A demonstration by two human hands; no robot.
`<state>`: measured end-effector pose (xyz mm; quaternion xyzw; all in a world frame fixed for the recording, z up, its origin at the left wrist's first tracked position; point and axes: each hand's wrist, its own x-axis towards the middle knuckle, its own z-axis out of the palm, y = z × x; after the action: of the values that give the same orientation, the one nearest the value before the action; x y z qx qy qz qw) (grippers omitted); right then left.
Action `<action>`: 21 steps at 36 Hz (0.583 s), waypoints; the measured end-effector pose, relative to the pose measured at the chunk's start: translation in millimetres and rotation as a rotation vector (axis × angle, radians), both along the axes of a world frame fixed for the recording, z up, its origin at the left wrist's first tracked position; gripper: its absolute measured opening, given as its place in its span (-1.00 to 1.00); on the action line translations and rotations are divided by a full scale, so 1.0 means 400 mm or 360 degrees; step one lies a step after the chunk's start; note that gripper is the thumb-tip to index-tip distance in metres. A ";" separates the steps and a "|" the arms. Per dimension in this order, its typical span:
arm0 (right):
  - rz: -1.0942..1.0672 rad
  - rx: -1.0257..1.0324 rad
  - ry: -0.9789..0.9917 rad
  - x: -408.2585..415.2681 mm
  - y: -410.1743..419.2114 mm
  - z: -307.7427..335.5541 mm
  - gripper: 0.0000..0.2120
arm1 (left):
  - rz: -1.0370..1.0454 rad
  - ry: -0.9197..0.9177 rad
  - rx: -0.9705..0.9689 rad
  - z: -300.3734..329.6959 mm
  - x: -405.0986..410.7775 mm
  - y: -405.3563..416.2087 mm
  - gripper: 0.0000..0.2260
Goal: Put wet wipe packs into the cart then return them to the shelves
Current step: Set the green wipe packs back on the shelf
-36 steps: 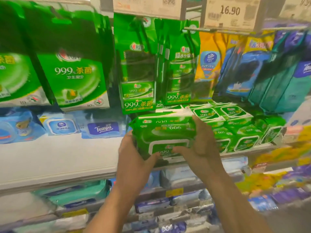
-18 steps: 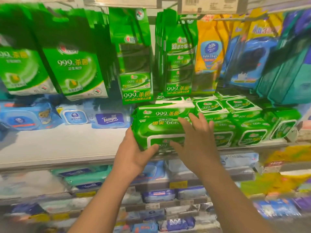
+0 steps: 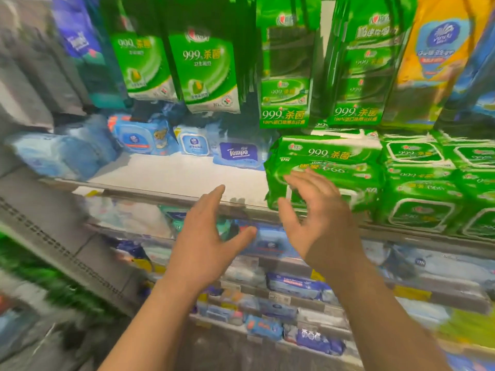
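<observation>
From the head camera, you are facing store shelves, and both of your hands are empty with fingers spread. Your left hand (image 3: 206,236) hangs in front of the shelf (image 3: 176,180) edge, touching nothing. Your right hand (image 3: 318,218) is just in front of the green pack (image 3: 325,180), fingertips close to its face; whether they touch it is unclear through the blur. That pack lies on the shelf at the left end of a row of matching green packs (image 3: 420,194), with a second pack (image 3: 328,149) stacked on top of it. It is a bright green, pillow-shaped plastic wrapper with white and yellow print and a white-outlined flap on the front. To its left the shelf is bare white, with a blue Tempo pack (image 3: 237,156) further back. Taller green pouches (image 3: 206,68) hang above. The pack probably feels soft, squashy and fairly heavy for its size, and the glossy film may be slippery. Take it by both short ends, or cup one hand under it, rather than pinching the flap.
</observation>
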<state>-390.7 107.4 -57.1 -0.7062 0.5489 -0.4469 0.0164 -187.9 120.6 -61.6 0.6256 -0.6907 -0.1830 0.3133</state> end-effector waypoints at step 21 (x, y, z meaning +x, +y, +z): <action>0.0498 0.0701 0.0681 0.551 0.124 -0.030 -0.36 | 0.0823 0.0008 0.0114 -0.052 0.496 0.340 -0.17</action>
<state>-170.4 157.1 -69.2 -0.8391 0.5082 -0.1517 0.1213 10.4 256.7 -82.2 0.7914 -0.5002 -0.1228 0.3291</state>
